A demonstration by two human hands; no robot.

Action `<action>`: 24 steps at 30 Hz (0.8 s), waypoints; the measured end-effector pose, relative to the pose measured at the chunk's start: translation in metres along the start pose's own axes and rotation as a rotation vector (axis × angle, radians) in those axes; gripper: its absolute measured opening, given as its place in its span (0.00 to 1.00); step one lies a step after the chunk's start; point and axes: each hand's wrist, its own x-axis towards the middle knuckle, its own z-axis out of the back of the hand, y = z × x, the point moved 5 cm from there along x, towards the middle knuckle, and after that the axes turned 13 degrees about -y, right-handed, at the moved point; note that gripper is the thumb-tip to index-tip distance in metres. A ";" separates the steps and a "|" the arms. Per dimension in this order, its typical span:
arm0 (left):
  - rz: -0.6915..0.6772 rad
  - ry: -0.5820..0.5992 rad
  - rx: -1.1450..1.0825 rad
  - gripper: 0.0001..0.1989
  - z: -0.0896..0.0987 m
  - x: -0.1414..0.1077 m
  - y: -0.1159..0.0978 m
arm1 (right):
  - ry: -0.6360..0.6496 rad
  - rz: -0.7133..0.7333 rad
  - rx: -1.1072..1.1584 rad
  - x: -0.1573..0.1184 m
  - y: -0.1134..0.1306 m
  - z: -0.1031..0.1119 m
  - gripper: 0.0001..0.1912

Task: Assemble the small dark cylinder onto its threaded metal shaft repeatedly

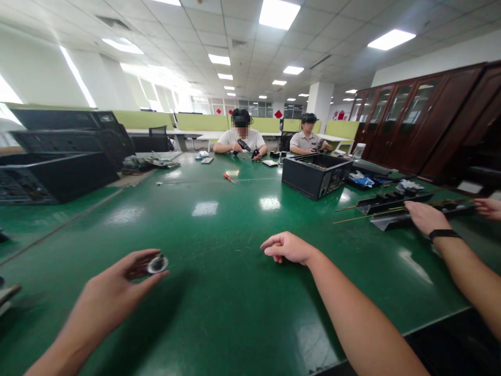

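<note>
My left hand is closed on a small round part with a pale rim and a dark centre, pinched between thumb and fingers above the green table. What kind of part it is, I cannot make out. Over the middle of the table is my right hand, index finger stretched forward and the other fingers loosely bent. Nothing shows in it, and the green surface is what it is nearest to.
At right, a co-worker's hand with a black wristband is at long dark metal channels and thin rods. An open computer case stands beyond; more cases are at left. An orange screwdriver lies ahead. Two people sit opposite.
</note>
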 end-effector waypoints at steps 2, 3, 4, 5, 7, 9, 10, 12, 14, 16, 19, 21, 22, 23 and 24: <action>-0.059 0.146 -0.106 0.24 -0.032 -0.003 -0.047 | -0.068 0.037 0.019 0.005 -0.003 0.004 0.18; -0.107 0.189 -0.176 0.23 -0.048 -0.006 -0.069 | -0.119 0.057 0.040 0.008 -0.006 0.007 0.19; -0.165 0.237 -0.221 0.21 -0.065 -0.010 -0.088 | -0.202 0.087 0.049 0.011 -0.008 0.013 0.20; -0.227 0.265 -0.247 0.19 -0.081 -0.014 -0.104 | -0.295 0.118 0.027 0.014 -0.010 0.019 0.22; -0.349 0.289 -0.273 0.16 -0.111 -0.024 -0.124 | -0.369 0.137 -0.002 0.018 -0.014 0.028 0.26; -0.424 0.301 -0.286 0.14 -0.133 -0.033 -0.132 | -0.409 0.156 -0.031 0.020 -0.017 0.033 0.29; -0.450 0.310 -0.296 0.13 -0.141 -0.037 -0.133 | -0.414 0.170 -0.053 0.020 -0.016 0.033 0.30; -0.487 0.322 -0.327 0.12 -0.150 -0.042 -0.131 | -0.395 0.223 -0.133 0.017 -0.012 0.029 0.33; -0.513 0.304 -0.368 0.12 -0.152 -0.042 -0.128 | -0.328 0.282 -0.225 0.011 -0.006 0.019 0.37; -0.508 0.255 -0.404 0.15 -0.149 -0.039 -0.125 | -0.259 0.328 -0.268 0.006 0.001 0.007 0.37; -0.467 0.185 -0.434 0.16 -0.146 -0.034 -0.122 | -0.223 0.383 -0.298 0.000 0.010 -0.003 0.34; -0.451 0.176 -0.450 0.12 -0.145 -0.033 -0.122 | -0.238 0.368 -0.313 -0.001 0.012 -0.004 0.29; -0.450 0.179 -0.462 0.11 -0.145 -0.033 -0.122 | -0.249 0.346 -0.323 -0.001 0.011 -0.004 0.27; -0.452 0.184 -0.477 0.10 -0.145 -0.034 -0.122 | -0.259 0.325 -0.334 0.000 0.011 -0.004 0.25; -0.454 0.190 -0.493 0.10 -0.145 -0.035 -0.122 | -0.271 0.303 -0.342 0.000 0.010 -0.004 0.23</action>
